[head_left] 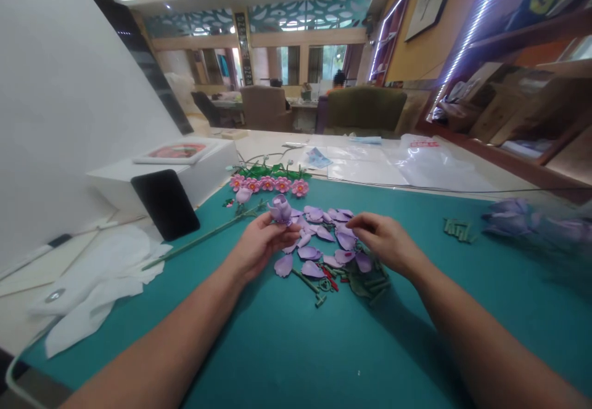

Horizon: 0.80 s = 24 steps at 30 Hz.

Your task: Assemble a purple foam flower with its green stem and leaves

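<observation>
A partly assembled purple flower head [279,208] is upright between the thumb and fingers of my left hand [266,236]. My right hand [386,239] is at the right edge of a pile of loose purple petals [311,252], its thumb and forefinger drawn together. Whatever those fingertips may pinch, I cannot make out. Below and among the petals lie green stem pieces [305,280], dark green leaves [358,285] and small red parts [330,277]. A long green stem with a pale purple bud [243,195] rests left of my left hand.
Pink flowers [267,184] lie in a row at the back of the green mat [287,347]. A black phone [165,204] leans against a white box [208,168]; white tissue [111,273] is at left. Green pieces [457,230] and purple flowers [509,216] are at right.
</observation>
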Available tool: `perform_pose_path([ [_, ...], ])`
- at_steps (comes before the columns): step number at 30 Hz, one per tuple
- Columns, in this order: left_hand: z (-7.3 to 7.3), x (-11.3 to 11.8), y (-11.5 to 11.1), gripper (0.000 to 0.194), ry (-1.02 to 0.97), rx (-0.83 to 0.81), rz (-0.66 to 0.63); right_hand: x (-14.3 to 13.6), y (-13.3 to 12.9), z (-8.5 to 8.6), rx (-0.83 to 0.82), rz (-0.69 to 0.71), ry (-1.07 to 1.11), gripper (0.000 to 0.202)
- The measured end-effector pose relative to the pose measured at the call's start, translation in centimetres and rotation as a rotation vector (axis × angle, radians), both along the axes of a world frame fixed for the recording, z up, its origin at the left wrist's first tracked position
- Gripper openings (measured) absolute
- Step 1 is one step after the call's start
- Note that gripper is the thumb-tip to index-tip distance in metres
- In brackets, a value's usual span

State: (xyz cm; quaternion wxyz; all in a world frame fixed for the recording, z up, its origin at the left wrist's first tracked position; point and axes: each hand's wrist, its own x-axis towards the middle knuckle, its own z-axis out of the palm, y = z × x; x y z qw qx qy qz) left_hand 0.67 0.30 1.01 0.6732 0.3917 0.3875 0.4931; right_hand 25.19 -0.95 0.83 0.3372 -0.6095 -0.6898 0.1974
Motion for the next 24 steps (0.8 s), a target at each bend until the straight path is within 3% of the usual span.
perform_pose_path([
  [7,0.1,0.1,0.0,0.024,0.007,-0.032,0.000,-0.2,-0.4,-0.1,-0.082,0.260,-0.534,0.021],
  [14,0.0,0.3,-0.1,0.016,-0.003,-0.037,-0.003,-1.0,-0.2,-2.3,0.014,0.315,-0.696,0.029],
  [19,-0.1,0.3,-0.1,0.015,-0.004,-0.030,-0.018,-1.0,0.1,-2.6,0.100,0.286,-0.595,0.016],
  [24,-0.4,0.3,0.0,0.014,-0.008,-0.018,-0.065,-1.3,0.2,-1.9,-0.033,0.078,-0.098,0.012],
])
